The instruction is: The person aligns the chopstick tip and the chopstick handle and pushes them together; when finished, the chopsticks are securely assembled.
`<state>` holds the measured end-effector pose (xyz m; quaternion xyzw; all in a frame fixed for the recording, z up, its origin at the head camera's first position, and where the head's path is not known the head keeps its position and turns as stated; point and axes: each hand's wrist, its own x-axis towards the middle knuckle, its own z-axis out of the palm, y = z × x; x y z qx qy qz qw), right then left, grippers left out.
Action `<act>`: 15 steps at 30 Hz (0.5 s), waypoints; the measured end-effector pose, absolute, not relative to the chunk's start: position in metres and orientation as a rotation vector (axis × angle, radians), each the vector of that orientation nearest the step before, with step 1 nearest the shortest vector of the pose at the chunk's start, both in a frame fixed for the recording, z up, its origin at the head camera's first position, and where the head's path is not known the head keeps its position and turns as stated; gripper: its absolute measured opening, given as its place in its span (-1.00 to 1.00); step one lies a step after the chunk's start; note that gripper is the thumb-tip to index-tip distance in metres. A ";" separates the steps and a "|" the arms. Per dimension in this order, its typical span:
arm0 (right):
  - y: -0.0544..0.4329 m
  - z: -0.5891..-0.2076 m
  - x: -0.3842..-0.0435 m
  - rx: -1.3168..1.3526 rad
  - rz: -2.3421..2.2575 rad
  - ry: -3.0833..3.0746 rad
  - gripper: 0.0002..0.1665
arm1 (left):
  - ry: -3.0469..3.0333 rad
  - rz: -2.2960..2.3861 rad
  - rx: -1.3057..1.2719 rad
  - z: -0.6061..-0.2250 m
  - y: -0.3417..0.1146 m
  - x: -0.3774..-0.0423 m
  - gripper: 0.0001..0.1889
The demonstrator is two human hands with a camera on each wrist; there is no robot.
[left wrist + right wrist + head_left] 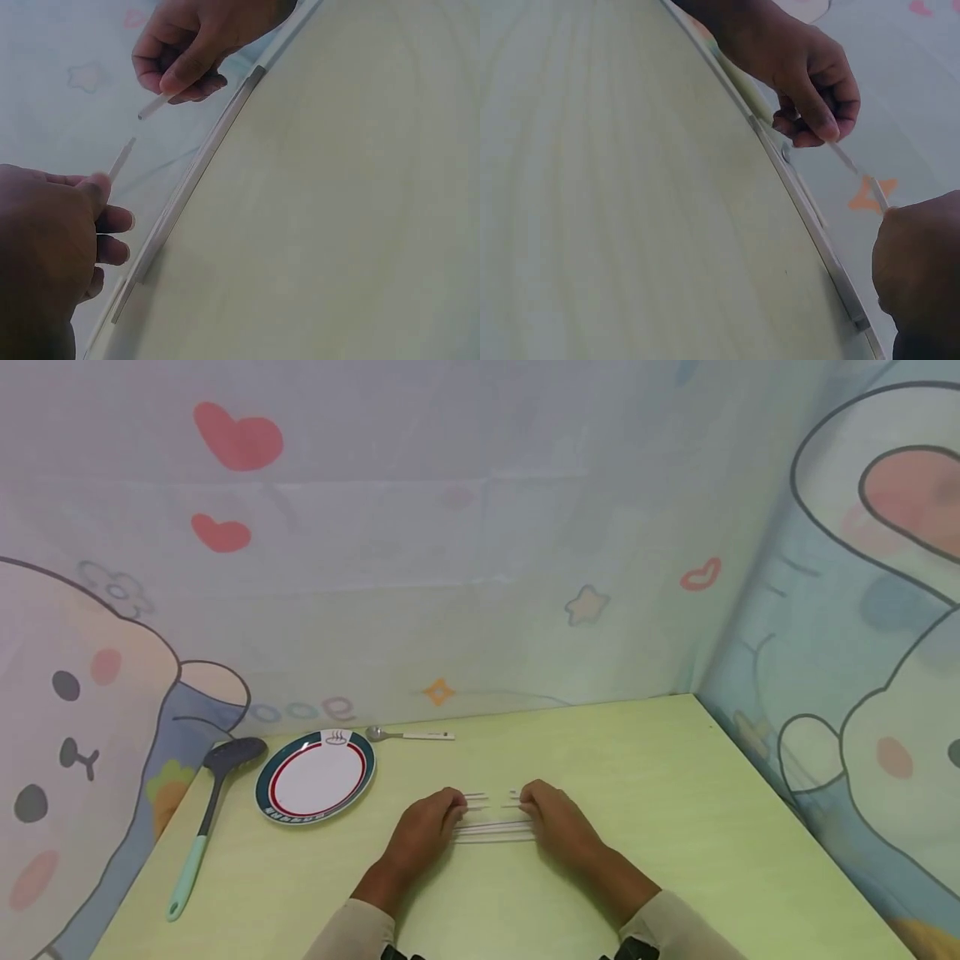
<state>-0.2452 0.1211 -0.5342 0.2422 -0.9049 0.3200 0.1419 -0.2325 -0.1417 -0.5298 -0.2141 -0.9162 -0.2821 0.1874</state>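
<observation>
Between the thumb and fingers of my left hand (422, 832) is a thin white stick (121, 159), its end pointing toward the other hand. My right hand (564, 828) pinches a similar white stick (152, 107), aimed back at the first. A small gap separates the two tips in the left wrist view; in the right wrist view the ends nearly meet. Both hands are held above the table. Just below and nearer to me, several long pale sticks (491, 829) lie side by side on the table, their ends partly hidden behind the hands in the head view.
A white plate with a dark green rim (264, 792) lies at the left. Beyond it is a small spoon (427, 736). A black ladle with a mint handle (187, 878) lies by the left edge of the yellow table (712, 827). A printed cloth (465, 543) hangs behind.
</observation>
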 end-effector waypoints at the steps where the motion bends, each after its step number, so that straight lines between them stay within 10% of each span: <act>1: 0.119 -0.534 -0.244 0.697 0.937 -2.622 -0.89 | -2.572 -0.796 -0.612 -0.529 -0.141 -0.232 -0.93; 15: 0.119 -0.540 -0.243 0.777 0.937 -2.605 -0.87 | -2.543 -0.854 -0.682 -0.528 -0.137 -0.230 -0.93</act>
